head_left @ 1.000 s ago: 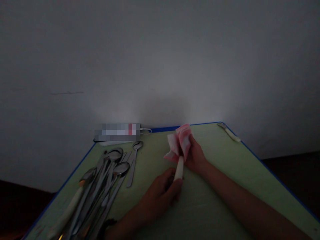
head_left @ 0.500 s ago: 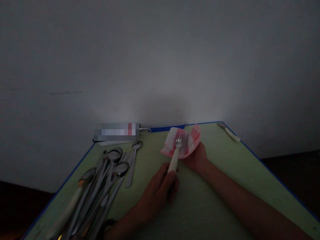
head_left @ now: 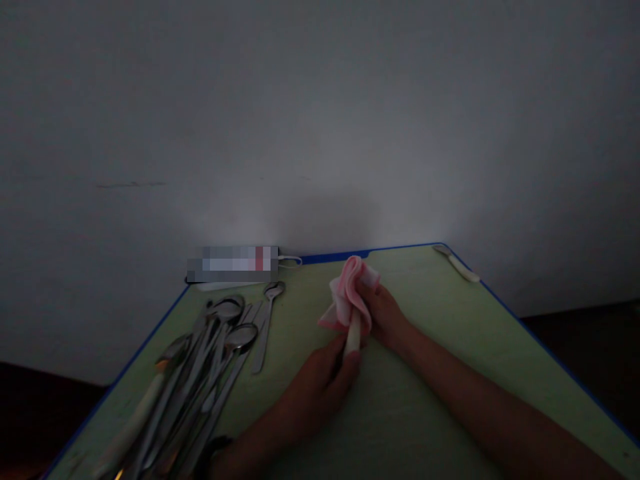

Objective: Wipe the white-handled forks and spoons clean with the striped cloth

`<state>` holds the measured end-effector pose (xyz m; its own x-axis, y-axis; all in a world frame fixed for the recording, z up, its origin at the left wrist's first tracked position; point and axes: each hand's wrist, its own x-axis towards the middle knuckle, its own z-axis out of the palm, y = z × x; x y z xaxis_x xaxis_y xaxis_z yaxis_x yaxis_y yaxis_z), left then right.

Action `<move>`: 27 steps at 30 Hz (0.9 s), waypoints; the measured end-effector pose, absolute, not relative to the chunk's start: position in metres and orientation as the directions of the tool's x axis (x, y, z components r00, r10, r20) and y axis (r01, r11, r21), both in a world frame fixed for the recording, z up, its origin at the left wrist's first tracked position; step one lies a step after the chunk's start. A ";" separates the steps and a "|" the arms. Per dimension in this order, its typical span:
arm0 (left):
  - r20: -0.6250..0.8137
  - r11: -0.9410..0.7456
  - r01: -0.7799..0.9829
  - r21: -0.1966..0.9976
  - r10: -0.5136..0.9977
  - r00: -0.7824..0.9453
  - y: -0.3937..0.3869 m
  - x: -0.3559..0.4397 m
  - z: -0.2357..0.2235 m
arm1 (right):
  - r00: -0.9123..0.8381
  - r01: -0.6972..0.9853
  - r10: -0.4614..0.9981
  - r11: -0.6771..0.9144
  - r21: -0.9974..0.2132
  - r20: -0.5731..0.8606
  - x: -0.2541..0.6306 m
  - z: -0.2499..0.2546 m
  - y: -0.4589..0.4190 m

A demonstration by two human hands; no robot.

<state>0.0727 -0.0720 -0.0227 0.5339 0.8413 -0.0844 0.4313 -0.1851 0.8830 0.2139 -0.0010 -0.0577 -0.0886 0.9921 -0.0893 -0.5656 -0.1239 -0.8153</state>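
In the head view my left hand (head_left: 324, 375) grips the white handle of a small fork (head_left: 353, 337) near the middle of the green table (head_left: 430, 373). My right hand (head_left: 383, 312) holds a pink and white cloth (head_left: 347, 293) closed around the fork's head, which is hidden inside the folds. Both hands are closed and meet just above the table.
A heap of metal spoons and other cutlery (head_left: 200, 373) lies at the left of the table. A white-handled utensil (head_left: 457, 265) lies at the far right corner. A flat box (head_left: 233, 265) sits at the back edge against the wall. The table has a blue rim.
Half a second ago the cloth lay spread open in my right hand with the fork's tines showing. Now the cloth is wrapped round the fork's head again.
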 end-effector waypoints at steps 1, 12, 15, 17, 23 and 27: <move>-0.067 -0.203 0.426 0.882 0.839 0.539 -0.072 0.073 -0.023 | -0.075 -0.571 0.992 -0.122 -0.811 -0.097 0.214 -0.058 -0.001; -0.144 0.012 0.279 0.960 0.878 0.457 -0.074 0.074 -0.037 | -0.227 -0.621 0.965 -0.245 -0.745 -0.128 0.218 -0.055 0.001; -0.126 0.003 0.297 0.955 0.909 0.398 -0.071 0.074 -0.035 | -0.307 -0.605 0.944 -0.289 -0.742 -0.117 0.220 -0.052 -0.002; -0.151 0.018 0.353 0.936 0.923 0.354 -0.070 0.075 -0.033 | -0.396 -0.585 0.913 -0.331 -0.740 -0.096 0.221 -0.050 -0.005; -0.228 0.053 0.479 0.876 0.922 0.314 -0.068 0.078 -0.034 | -0.466 -0.516 0.878 -0.374 -0.770 -0.114 0.219 -0.051 -0.009; -0.167 0.014 0.438 0.899 0.935 0.313 -0.072 0.077 -0.035 | -0.309 -0.582 0.933 -0.340 -0.739 -0.186 0.219 -0.055 -0.002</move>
